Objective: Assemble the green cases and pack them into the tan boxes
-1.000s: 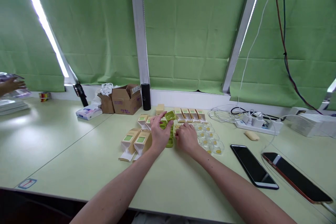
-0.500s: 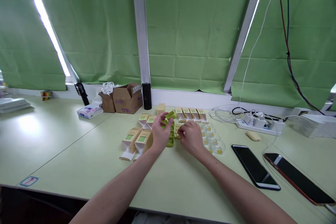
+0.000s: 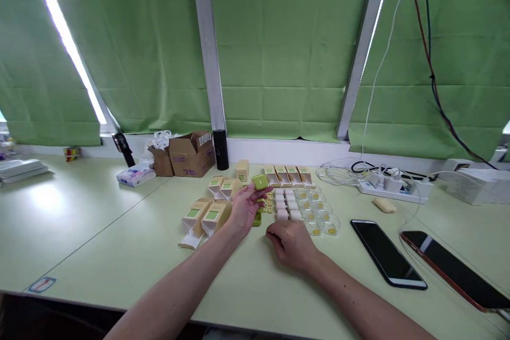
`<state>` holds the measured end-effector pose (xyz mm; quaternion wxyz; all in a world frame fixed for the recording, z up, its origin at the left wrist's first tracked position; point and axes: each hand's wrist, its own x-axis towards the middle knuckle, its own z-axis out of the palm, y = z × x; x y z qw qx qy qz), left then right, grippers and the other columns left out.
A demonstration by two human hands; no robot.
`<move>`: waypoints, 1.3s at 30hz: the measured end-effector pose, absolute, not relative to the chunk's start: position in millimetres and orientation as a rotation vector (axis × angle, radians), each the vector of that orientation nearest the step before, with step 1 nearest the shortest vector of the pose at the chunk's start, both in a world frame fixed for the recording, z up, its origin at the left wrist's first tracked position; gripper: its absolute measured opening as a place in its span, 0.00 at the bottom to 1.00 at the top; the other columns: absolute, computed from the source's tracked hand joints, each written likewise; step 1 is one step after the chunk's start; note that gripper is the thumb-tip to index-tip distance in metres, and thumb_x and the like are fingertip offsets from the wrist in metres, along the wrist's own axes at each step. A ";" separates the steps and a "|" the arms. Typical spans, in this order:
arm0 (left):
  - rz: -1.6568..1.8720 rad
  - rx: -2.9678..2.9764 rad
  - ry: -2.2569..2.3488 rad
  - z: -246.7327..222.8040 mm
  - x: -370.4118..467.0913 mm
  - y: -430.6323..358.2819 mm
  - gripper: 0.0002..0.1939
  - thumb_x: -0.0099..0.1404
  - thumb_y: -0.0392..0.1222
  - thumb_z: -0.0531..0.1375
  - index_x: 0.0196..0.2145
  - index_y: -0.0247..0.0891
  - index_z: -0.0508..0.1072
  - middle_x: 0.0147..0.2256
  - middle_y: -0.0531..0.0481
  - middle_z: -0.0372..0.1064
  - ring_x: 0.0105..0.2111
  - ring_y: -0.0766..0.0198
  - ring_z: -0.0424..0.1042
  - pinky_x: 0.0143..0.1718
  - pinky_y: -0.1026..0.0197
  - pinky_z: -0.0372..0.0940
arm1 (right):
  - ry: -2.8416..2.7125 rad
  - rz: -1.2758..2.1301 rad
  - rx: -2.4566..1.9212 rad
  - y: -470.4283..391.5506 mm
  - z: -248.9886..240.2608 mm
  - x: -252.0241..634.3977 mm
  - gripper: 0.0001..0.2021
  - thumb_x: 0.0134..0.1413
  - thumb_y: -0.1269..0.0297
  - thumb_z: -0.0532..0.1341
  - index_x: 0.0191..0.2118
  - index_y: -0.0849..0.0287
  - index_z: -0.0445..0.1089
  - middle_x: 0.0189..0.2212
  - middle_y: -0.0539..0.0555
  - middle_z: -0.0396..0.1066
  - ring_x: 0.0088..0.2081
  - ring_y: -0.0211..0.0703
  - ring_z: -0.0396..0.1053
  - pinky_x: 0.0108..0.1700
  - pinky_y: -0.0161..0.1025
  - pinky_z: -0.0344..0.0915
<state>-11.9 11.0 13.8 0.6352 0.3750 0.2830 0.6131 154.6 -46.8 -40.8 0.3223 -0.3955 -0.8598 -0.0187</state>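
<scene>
Green case [image 3: 260,183], gripped by left hand [image 3: 244,208], sits beyond and left of right hand [image 3: 292,243], fingers curled, any hold unclear.

Green blinds [image 3: 279,53], cardboard box [image 3: 191,159], black cylinder [image 3: 220,150], power strip [image 3: 384,195], two phones [image 3: 388,252]

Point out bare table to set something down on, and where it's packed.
Widest bare stretch: left, between the tan cartons and the white stack, nearer than the tissue pack. A smaller one lies between the forearms, at the near edge. Crowded: the middle, where cartons, white blocks and clear containers stand close, and back right, around the power strip.
</scene>
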 end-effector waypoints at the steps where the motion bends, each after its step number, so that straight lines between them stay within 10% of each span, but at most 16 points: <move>1: 1.367 0.812 0.637 14.6 -11.7 10.5 0.13 0.68 0.48 0.67 0.38 0.34 0.76 0.39 0.36 0.83 0.32 0.61 0.77 0.32 0.62 0.69 | -2.289 -0.037 -1.041 -47.4 -39.1 155.0 0.07 0.60 0.74 0.62 0.35 0.55 0.76 0.31 0.51 0.80 0.31 0.41 0.74 0.31 0.38 0.53; 17: 1.368 0.703 0.673 24.0 -9.5 9.8 0.09 0.69 0.43 0.67 0.34 0.34 0.76 0.35 0.39 0.82 0.28 0.63 0.75 0.30 0.62 0.70 | -2.377 0.071 -1.086 -49.7 -34.9 155.4 0.08 0.61 0.74 0.63 0.32 0.57 0.76 0.30 0.50 0.81 0.29 0.40 0.73 0.31 0.37 0.51; 27: 1.566 1.735 1.047 52.8 -53.2 5.1 0.14 0.63 0.53 0.70 0.31 0.39 0.77 0.32 0.45 0.80 0.33 0.57 0.76 0.36 0.58 0.68 | -2.393 0.102 -1.128 -52.7 -25.7 156.1 0.07 0.60 0.74 0.64 0.33 0.56 0.78 0.31 0.51 0.82 0.29 0.40 0.73 0.31 0.38 0.52; 39: 0.815 2.769 1.743 22.6 -105.2 -19.2 0.12 0.70 0.38 0.62 0.33 0.46 0.85 0.36 0.47 0.81 0.51 0.45 0.66 0.52 0.45 0.60 | -2.461 0.180 -1.196 -52.7 -21.1 155.1 0.10 0.64 0.68 0.60 0.34 0.57 0.78 0.33 0.53 0.82 0.33 0.42 0.75 0.33 0.38 0.52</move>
